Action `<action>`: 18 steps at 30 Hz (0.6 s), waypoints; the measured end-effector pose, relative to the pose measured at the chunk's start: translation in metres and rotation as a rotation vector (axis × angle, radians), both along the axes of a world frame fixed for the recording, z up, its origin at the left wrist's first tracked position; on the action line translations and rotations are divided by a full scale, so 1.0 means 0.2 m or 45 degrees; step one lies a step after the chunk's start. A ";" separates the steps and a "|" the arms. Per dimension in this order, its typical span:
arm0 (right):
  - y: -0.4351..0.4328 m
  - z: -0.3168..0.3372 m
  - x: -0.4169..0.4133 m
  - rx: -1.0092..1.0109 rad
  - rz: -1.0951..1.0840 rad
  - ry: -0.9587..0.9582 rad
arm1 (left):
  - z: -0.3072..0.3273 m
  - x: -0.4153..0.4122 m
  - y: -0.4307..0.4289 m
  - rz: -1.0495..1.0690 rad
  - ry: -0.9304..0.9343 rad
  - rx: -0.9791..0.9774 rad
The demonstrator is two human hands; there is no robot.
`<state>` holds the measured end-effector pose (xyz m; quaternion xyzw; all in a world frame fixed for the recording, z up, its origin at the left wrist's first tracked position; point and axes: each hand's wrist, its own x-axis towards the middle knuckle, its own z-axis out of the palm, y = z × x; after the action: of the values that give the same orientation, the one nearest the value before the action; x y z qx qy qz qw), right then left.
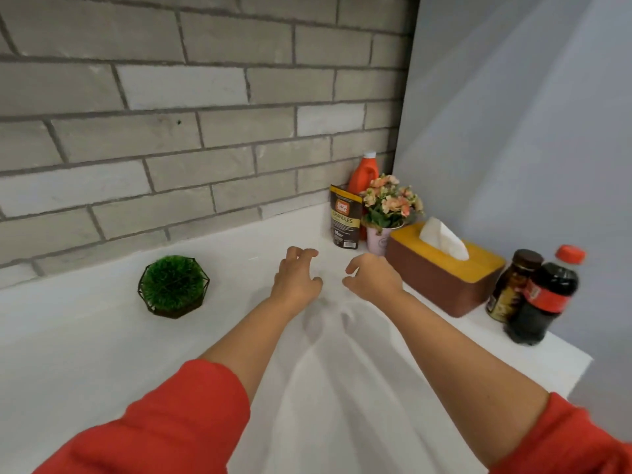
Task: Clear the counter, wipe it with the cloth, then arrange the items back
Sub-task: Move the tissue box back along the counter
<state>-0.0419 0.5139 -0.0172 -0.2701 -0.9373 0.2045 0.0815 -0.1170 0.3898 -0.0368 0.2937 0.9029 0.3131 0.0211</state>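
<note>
1. Grip state: left grip (297, 277) and right grip (372, 278) are both held out over the desk (102, 354), close side by side. Their fingers are spread and half bent, and they hold nothing. Whether the fingertips touch the surface cannot be told.
2. Red sleeves (171, 422) are pushed up both forearms.
3. Tissue box (441, 282), brown with a yellow lid, stands just beside the right grip on its outer side, one tissue standing up.
4. Granules pouch (345, 217) and flower pot (390, 206) stand upright beyond the right grip, the pot touching the box's far end. An orange bottle (366, 172) stands behind them in the corner.
5. Grass plant (173, 286) in a wire pot sits well to the left of the left grip.
6. Brown jar (513, 285) and cola bottle (543, 299) stand together past the tissue box at the desk's right edge.
</note>
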 end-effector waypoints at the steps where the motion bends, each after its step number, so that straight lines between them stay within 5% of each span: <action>1: 0.07 0.00 0.06 -0.008 -0.042 0.012 | -0.01 0.02 0.07 -0.021 -0.011 0.007; 7: 0.40 -0.10 0.37 -0.055 -0.248 0.188 | -0.09 0.15 0.49 -0.105 -0.183 0.112; 12: 0.52 -0.22 0.53 0.140 -0.286 0.241 | -0.16 0.19 0.77 0.019 -0.696 0.383; 18: 0.65 -0.30 0.59 0.037 -0.416 0.419 | -0.16 0.16 0.98 0.177 -0.826 0.577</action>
<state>0.0753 0.6444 -0.0766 -0.3800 -0.8580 0.2163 0.2694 -0.0848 0.5858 -0.0695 0.1149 0.7752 0.5815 0.2184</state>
